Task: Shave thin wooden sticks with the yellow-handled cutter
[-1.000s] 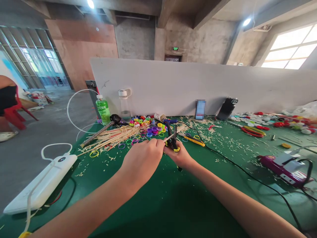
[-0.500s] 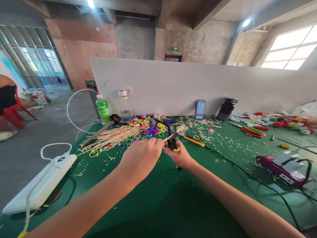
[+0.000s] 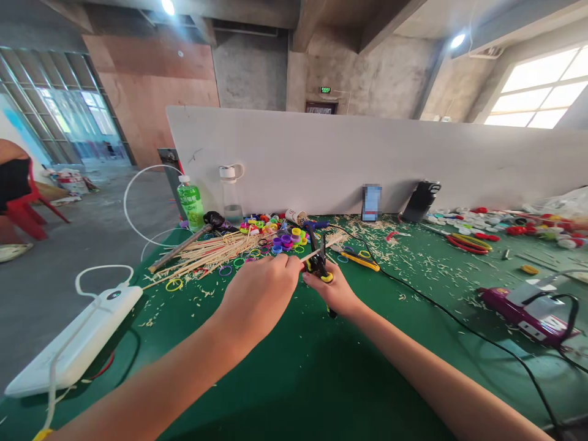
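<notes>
My left hand (image 3: 261, 294) is closed in a pinch on a thin bamboo stick (image 3: 313, 253) that points to the right. My right hand (image 3: 337, 291) is wrapped round the handles of black and yellow pliers (image 3: 318, 260); their jaws point up and meet the stick. Both hands hover just above the green table mat (image 3: 294, 367), close together. A pile of bamboo sticks (image 3: 211, 251) and several coloured plastic rings (image 3: 280, 236) lie just behind the hands.
A white power bank (image 3: 78, 343) with its cable lies at the left edge. A green bottle (image 3: 190, 205) and a clear bottle (image 3: 231, 190) stand by the white partition (image 3: 413, 153). A black cable (image 3: 436, 306), a purple device (image 3: 523, 309), yellow cutters (image 3: 361, 258) and red scissors (image 3: 468, 244) lie to the right.
Both hands have shifted slightly up and left with the stick and pliers; otherwise nothing has moved.
</notes>
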Demonstrator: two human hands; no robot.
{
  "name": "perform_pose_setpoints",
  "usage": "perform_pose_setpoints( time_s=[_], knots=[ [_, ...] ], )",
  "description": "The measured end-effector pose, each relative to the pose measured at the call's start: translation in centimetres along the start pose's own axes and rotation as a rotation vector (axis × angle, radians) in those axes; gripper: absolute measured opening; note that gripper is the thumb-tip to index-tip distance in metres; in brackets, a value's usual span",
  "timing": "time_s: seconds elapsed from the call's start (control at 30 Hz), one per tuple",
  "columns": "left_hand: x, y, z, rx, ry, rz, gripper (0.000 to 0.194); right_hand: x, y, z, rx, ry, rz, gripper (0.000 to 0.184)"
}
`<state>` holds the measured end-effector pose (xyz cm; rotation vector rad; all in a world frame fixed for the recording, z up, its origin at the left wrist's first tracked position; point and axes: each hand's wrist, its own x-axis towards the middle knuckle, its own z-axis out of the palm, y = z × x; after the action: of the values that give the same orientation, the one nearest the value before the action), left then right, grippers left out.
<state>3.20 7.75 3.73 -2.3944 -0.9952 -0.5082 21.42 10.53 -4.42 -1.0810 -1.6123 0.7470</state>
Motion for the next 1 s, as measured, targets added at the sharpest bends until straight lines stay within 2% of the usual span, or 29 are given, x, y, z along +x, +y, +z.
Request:
perform_pose_setpoints(
  time_s=[0.07, 0.13, 0.27, 0.37, 0.53, 0.73, 0.87, 0.93, 1.0],
  knots=[
    [0.0, 0.1, 0.0, 0.018, 0.035, -0.022, 0.018, -0.2, 0.0, 0.0, -0.081, 0.110, -0.018, 0.017],
    [0.1, 0.1, 0.3, 0.018, 0.054, -0.035, 0.019, -0.2, 0.1, 0.0, -0.134, 0.157, -0.004, 0.017],
    [0.2, 0.0, 1.0, -0.032, 0.050, -0.049, 0.019, -0.3, 0.2, 0.1, 0.021, 0.087, 0.115, 0.011],
    [0.1, -0.1, 1.2, -0.060, 0.037, -0.046, 0.016, -0.5, 0.0, 0.2, 0.163, 0.057, 0.177, 0.019],
    [0.0, 0.0, 1.1, -0.042, 0.033, -0.044, 0.015, -0.6, -0.8, 0.1, 0.183, 0.006, 0.224, 0.027],
    [0.0, 0.0, 0.9, -0.014, 0.029, -0.007, 0.014, -0.4, -0.3, 0.1, 0.157, -0.005, 0.214, 0.023],
    [0.0, -0.3, 1.0, 0.004, 0.053, 0.024, 0.011, 0.0, 0.5, -0.4, 0.043, 0.023, 0.069, 0.019],
    [-0.1, -0.3, 1.0, 0.009, 0.060, 0.028, 0.011, 0.0, 0.8, -0.7, 0.068, -0.029, 0.047, 0.024],
    [-0.2, -0.3, 1.0, 0.016, 0.053, 0.030, 0.011, 0.0, 0.9, -0.9, 0.181, -0.102, 0.104, 0.034]
  ],
)
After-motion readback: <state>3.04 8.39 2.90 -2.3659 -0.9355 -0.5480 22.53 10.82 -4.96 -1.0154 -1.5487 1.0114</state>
